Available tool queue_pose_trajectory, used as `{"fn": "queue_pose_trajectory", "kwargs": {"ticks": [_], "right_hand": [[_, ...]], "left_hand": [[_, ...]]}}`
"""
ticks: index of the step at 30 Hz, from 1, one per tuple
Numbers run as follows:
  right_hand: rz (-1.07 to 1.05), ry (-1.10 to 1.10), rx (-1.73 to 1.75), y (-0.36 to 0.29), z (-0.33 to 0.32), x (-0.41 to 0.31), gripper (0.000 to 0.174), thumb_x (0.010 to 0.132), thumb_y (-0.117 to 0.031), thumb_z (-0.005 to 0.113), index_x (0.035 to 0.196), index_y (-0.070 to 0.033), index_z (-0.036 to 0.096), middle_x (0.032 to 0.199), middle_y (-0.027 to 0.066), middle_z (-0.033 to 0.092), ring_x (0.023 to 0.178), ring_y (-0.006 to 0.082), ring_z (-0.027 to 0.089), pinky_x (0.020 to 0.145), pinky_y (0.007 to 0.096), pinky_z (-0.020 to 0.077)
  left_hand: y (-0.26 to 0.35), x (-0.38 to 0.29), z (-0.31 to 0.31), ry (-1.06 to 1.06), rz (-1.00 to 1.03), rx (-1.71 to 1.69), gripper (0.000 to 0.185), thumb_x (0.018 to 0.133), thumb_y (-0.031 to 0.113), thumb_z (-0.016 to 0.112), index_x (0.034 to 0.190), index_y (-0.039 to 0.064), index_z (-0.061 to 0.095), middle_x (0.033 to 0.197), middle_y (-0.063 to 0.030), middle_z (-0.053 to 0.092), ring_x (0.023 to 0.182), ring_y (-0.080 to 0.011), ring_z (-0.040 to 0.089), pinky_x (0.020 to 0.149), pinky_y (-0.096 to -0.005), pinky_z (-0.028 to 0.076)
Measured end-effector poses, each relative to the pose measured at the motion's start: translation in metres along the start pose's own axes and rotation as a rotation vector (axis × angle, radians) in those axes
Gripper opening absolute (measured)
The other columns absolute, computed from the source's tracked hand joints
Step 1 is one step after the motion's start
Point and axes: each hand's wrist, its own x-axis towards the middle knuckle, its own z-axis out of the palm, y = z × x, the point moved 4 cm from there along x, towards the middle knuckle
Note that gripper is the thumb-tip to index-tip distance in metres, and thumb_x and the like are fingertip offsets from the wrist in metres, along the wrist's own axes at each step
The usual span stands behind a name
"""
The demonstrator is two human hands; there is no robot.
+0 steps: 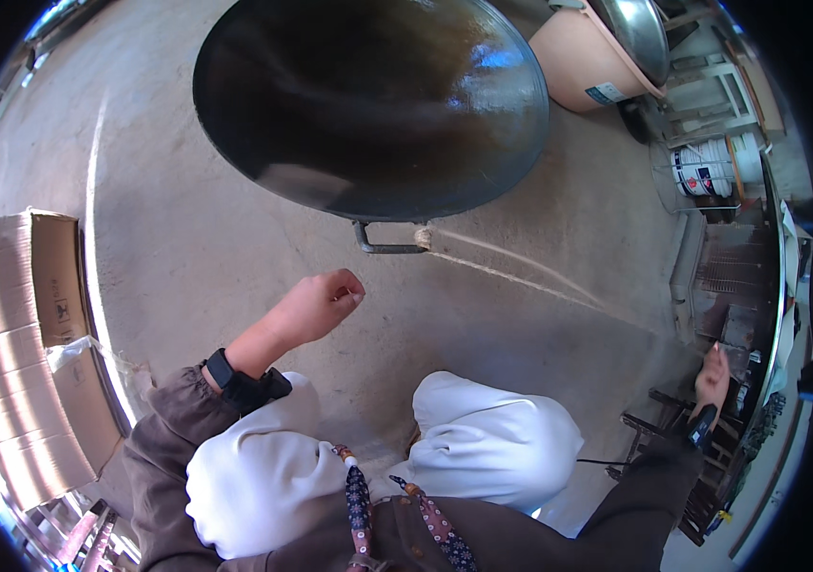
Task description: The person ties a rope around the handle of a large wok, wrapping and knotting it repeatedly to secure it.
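Note:
A large dark wok (371,107) stands on the floor before me. A pale twisted rope (514,273) is knotted at the right end of its near loop handle (388,249). Two strands run right from the knot and meet, the upper one blurred. My right hand (712,379) is stretched far out to the right, its fingers together in line with the rope; the rope's last stretch fades in blur. Just below the handle, apart from it, is my left hand (317,304) with fingers curled in. A tiny pale sliver shows at its fingertips, too small to identify.
Cardboard boxes (2,357) are on the left. A pinkish tub (585,57) with a metal basin (632,36) leans beyond the wok at right. A white bucket (703,169) and dark wooden furniture (699,493) line the right side. White cloth (492,443) covers my knees.

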Motion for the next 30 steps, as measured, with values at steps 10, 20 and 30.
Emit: {"fn": "queue_pose_trajectory", "kwargs": {"ticks": [10,20,30], "right_hand": [[0.005,0.383,0.132,-0.002,-0.238,-0.068,0.012,0.086,-0.01,0.052,0.076,-0.004,0.056,0.072,0.0035,0.056,0.066,0.0144,0.055,0.058,0.0287,0.0462],[-0.211,0.131,-1.571,0.222,-0.015,0.093,0.033,0.089,-0.005,0.058,0.122,-0.007,0.055,0.095,0.0046,0.064,0.078,0.0095,0.055,0.062,0.025,0.0463],[-1.008,-1.248,-1.781,0.462,0.374,-0.039,0.032,0.074,-0.01,0.073,0.103,-0.007,0.062,0.089,0.0055,0.054,0.08,0.0226,0.059,0.068,0.0331,0.0501]], "left_hand": [[-0.004,0.002,0.002,-0.007,0.003,0.058,0.02,0.09,0.017,0.057,0.104,0.003,0.062,0.085,-0.0104,0.065,0.077,-0.0177,0.061,0.072,-0.0312,0.05],[0.007,0.005,0.003,-0.032,0.034,0.236,0.019,0.089,0.017,0.056,0.1,0.004,0.063,0.092,-0.0144,0.067,0.085,-0.0295,0.065,0.076,-0.0369,0.051],[0.031,-0.011,-0.01,0.012,0.117,0.264,0.016,0.087,0.012,0.059,0.1,0.004,0.062,0.089,-0.0135,0.066,0.082,-0.0276,0.065,0.073,-0.0349,0.051]]}}
